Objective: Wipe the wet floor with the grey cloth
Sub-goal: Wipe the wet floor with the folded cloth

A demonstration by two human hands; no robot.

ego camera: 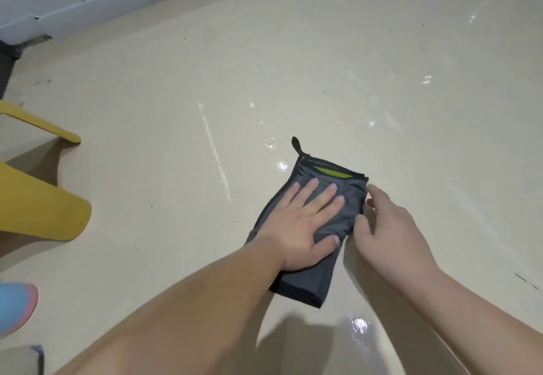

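**Pressing the grey cloth flat on a wet floor**

The grey cloth [305,283] lies folded into a long strip on the cream floor [323,66], right of the middle of the view. Its far end points away from the person. A dark binding runs round its edges, a small hanging loop [296,144] sticks out from the far left corner, and a lime-green strip [335,172] shows just inside the far edge.

The left hand [296,228] rests palm-down on the cloth's middle. Its fingers [311,189] are straight and spread apart, and the thumb lies out to the right across the fabric. The right hand [390,233] sits at the cloth's right edge, with its forefinger tip at the far right corner and its thumb against the side. Its fingers are gently curved, but I cannot tell whether they pinch the edge or only touch it.

Water glints on the floor around the cloth — bright droplets [282,165] just beyond its far left corner, a long streak [216,154] further left, and a shiny puddle [358,323] near the person, between the forearms.

At the left edge stand yellow plastic furniture legs [38,210]. Below them is the toe of a blue and pink shoe [16,307]. A white skirting [88,1] runs along the top left, where the floor meets the wall.
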